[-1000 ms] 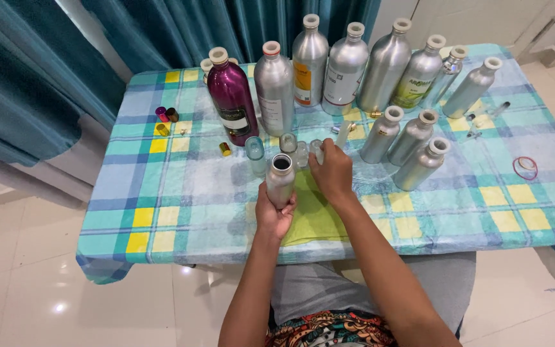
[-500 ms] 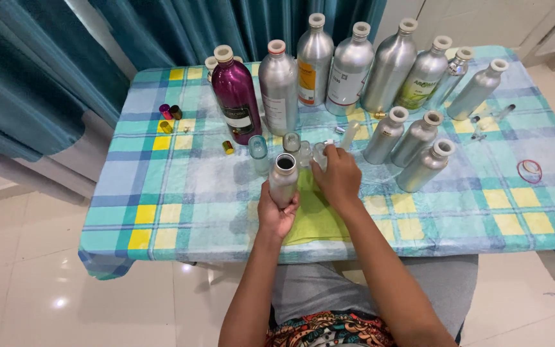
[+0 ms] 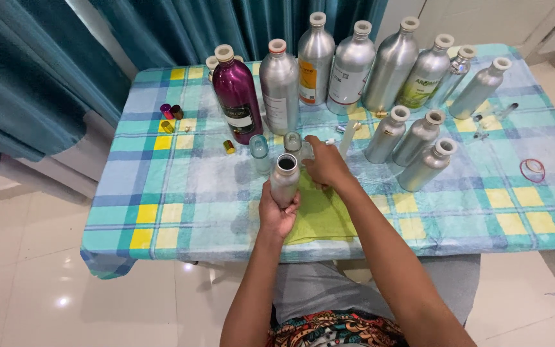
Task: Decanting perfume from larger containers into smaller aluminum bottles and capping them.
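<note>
The left hand (image 3: 277, 215) is wrapped around a small open aluminium bottle (image 3: 284, 178), holding it upright just above the near edge of the table (image 3: 181, 193), over a yellow-green cloth (image 3: 322, 215) spread there. The bottle's dark mouth faces up, uncapped. The right hand (image 3: 326, 166) reaches forward just beyond the bottle, fingers curled down among the small glass vials (image 3: 259, 149) standing near the middle of the table; whether it pinches anything cannot be told. The table wears a blue, teal and yellow checked cover. Along its far edge stands a row of tall silver bottles (image 3: 351, 67) with pale caps, and at the left end of that row a magenta bottle (image 3: 236, 96). Three smaller silver bottles (image 3: 419, 138) cluster right of the hands. Small coloured caps (image 3: 169, 115) lie toward the far left corner, and a red rubber band (image 3: 532, 169) lies near the right edge.
</note>
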